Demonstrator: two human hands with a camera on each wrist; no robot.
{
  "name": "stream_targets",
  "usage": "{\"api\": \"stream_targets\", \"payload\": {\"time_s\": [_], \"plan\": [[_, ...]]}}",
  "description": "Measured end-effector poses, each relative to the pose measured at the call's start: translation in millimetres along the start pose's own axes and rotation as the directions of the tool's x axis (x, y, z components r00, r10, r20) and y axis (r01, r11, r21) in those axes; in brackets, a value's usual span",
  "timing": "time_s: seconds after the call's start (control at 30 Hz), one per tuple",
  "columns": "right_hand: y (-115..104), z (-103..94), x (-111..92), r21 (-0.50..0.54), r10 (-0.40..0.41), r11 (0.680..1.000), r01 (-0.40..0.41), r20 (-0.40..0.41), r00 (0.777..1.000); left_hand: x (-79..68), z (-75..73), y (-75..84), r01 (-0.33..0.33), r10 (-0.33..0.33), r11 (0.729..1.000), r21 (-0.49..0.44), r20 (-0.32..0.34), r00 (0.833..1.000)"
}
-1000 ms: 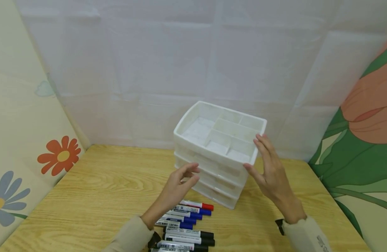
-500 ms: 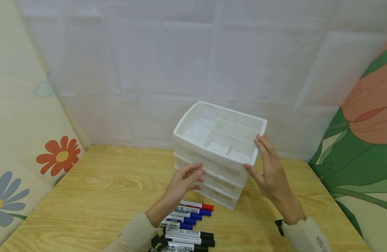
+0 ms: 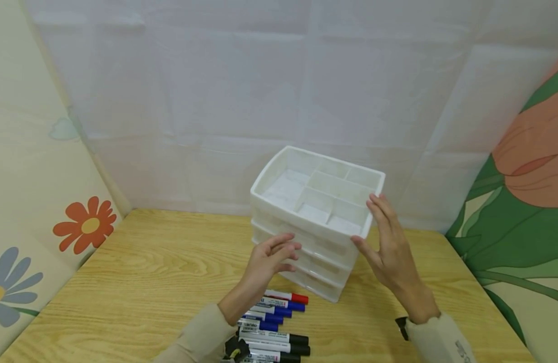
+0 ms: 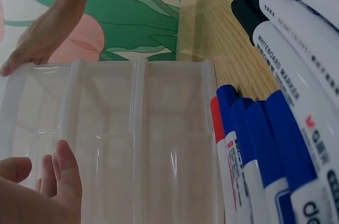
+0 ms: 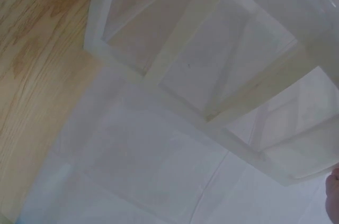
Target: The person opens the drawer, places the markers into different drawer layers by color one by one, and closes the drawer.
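A white plastic drawer unit stands at an angle on the table, with a divided open tray on top and stacked drawers below. My left hand is in front of the drawer fronts, fingers loosely bent and holding nothing; in the left wrist view its fingers show before the translucent drawers. My right hand rests on the unit's right side, fingertips at the tray's right rim and thumb at the front corner. The right wrist view shows the unit's open-framed side, with only bits of fingers at the edge.
Whiteboard markers lie side by side in front of the unit: one red-capped marker, several blue-capped markers and several black-capped markers. My left forearm partly covers them. A white sheet hangs behind the wooden table.
My left hand has moved slightly right, nearer the drawer fronts, and its fingers have spread a little. My right hand and the drawer unit have stayed in place.
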State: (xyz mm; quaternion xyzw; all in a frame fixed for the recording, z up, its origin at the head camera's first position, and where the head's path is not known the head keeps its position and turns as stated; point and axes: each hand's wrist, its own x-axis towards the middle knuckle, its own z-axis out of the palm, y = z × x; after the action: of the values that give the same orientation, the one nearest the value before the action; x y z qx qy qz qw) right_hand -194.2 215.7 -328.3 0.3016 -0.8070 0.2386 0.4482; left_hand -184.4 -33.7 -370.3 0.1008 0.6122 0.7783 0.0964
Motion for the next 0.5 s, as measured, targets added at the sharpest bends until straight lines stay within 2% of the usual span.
{"api": "stream_targets", "payload": {"time_s": [0.33,0.5], "plan": [[1,1.2,-1,0.004,0.007,1.0,-0.007,-0.002,1.0,4.3,8.9,-3.2,-0.003,-0.003,0.998,-0.067,-0.097,0.995],[1,1.7,-1,0.004,0.004,1.0,-0.004,-0.009,1.0,6.7,13.0,-4.2,-0.002,-0.011,0.994,-0.107,-0.124,0.992]]}}
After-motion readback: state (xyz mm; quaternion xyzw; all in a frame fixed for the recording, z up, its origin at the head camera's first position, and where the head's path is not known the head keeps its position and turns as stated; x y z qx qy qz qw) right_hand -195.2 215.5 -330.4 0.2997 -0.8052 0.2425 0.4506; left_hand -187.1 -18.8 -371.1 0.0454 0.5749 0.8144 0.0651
